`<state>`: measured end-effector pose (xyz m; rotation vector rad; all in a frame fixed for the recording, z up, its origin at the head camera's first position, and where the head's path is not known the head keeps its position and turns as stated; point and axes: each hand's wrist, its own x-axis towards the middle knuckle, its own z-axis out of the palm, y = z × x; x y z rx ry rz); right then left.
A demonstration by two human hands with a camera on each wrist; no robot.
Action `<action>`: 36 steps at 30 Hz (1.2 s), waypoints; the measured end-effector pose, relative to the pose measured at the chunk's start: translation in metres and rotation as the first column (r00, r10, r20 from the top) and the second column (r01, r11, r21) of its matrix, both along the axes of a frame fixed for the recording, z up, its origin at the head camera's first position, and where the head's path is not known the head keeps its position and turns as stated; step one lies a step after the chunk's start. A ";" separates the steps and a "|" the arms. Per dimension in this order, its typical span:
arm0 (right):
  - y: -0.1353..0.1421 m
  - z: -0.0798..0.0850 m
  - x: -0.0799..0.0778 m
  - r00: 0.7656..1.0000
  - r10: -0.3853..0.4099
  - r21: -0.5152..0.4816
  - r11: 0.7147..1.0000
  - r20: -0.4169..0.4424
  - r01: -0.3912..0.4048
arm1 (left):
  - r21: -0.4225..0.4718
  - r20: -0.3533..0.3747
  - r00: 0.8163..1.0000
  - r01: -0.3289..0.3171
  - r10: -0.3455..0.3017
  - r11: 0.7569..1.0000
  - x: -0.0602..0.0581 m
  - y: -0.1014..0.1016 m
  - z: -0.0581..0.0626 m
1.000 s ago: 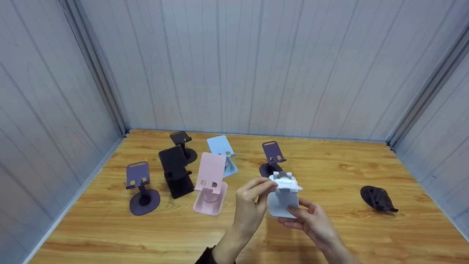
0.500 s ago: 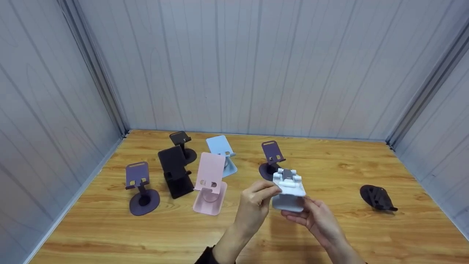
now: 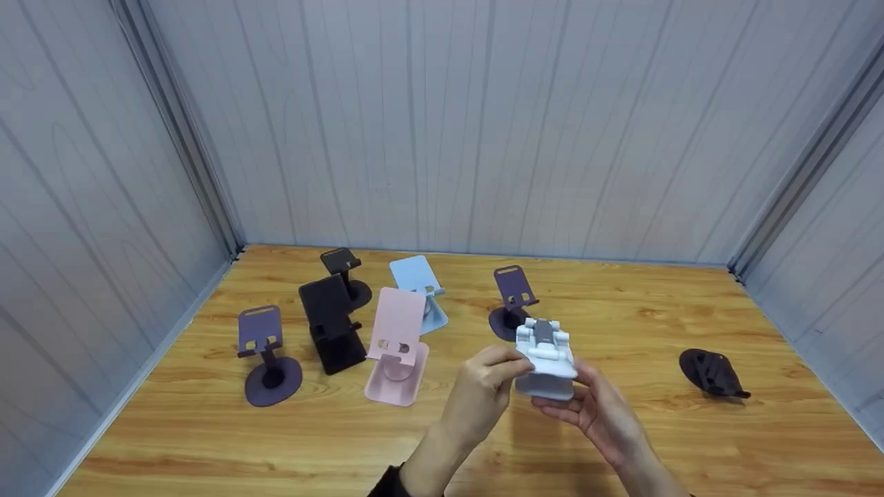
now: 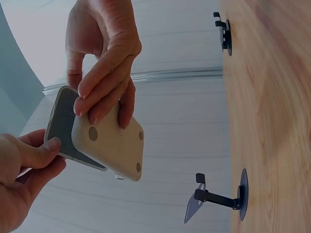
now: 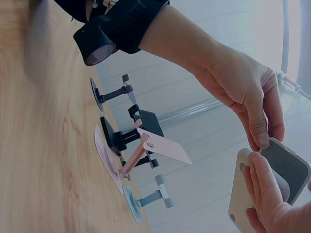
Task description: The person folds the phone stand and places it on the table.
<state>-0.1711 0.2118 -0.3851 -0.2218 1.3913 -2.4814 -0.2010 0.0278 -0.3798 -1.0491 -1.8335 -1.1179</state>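
A white phone stand [image 3: 549, 355], folded nearly flat, is held above the table between both hands. Its hinge side faces up in the head view. My left hand [image 3: 480, 390] pinches the edge of the upper plate between thumb and fingers. My right hand [image 3: 608, 421] grips the base from the right, with its fingers along the underside. In the left wrist view, round pads dot the underside of the base [image 4: 114, 145], and a gap shows between it and the grey-faced plate [image 4: 63, 124]. The right wrist view shows the left hand [image 5: 243, 87] at the plate's edge.
Unfolded stands stand on the wooden table [image 3: 276, 449]: purple [image 3: 271, 379], black [image 3: 335, 331], small black [image 3: 340, 261], pink [image 3: 397, 321], light blue [image 3: 416, 273] and another purple one [image 3: 513, 286] just beyond the hands. A folded black stand [image 3: 715, 374] lies at right. Panel walls [image 3: 442, 124] enclose the table.
The white stand's upper plate has tipped down toward the base, bringing the hinge side into view. Both hands have shifted slightly right. The other stands have kept their places.
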 end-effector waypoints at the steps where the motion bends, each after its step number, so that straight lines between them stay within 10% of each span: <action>1: 0.000 0.000 0.000 1.000 -0.009 0.014 1.000 0.003 0.009 | 0.003 0.010 1.000 0.003 -0.003 1.000 0.000 0.000 0.000; 5: 0.000 0.002 0.001 1.000 -0.015 0.035 0.999 0.016 0.014 | 0.041 0.219 0.970 0.097 -0.103 0.994 0.001 -0.004 0.005; 11: -0.001 0.007 0.003 1.000 -0.009 0.058 0.998 0.006 0.008 | 0.340 0.627 0.697 0.159 -0.349 0.927 -0.004 -0.009 0.007; 22: 0.001 0.006 0.002 0.993 0.042 0.066 0.997 -0.112 -0.035 | 0.463 0.791 0.383 0.136 -0.477 0.876 -0.008 0.000 0.000; 27: 0.003 0.004 0.000 0.992 0.078 0.075 0.995 -0.104 -0.071 | 0.500 0.779 0.345 0.162 -0.523 0.851 -0.008 0.000 -0.003; 36: 0.000 0.000 -0.003 0.994 0.006 0.140 0.990 -0.106 0.009 | 0.506 0.771 0.388 0.106 -0.504 0.856 -0.010 0.005 -0.009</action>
